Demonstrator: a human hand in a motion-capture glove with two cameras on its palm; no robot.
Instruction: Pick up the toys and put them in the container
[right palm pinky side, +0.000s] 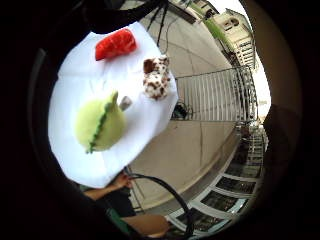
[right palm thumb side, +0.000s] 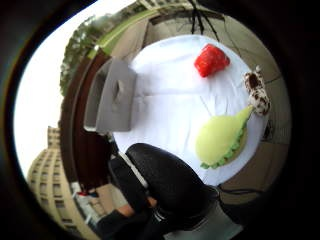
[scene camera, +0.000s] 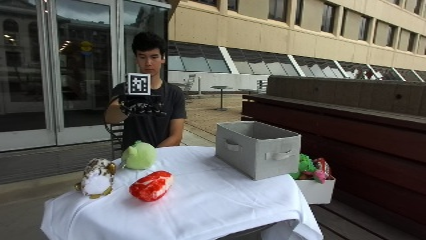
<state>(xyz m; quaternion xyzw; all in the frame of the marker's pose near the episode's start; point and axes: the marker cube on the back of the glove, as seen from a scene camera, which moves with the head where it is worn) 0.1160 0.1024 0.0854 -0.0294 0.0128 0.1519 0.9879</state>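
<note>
Three plush toys lie on the white-clothed table: a green one nearest the person, a brown-and-white spotted one at the table's corner, and a red one toward the front. The grey fabric container stands empty-looking on the table's other side. My gloved right hand is raised at chest height, well above the green toy, holding nothing. In the palm views the green toy, red toy, spotted toy and container show far below; relaxed gloved fingers hang in view.
A small white box with more toys sits beside the table, below the container. A dark wooden bench wall runs behind it. The person sits at the table's far side, the bare arm lowered by the cloth.
</note>
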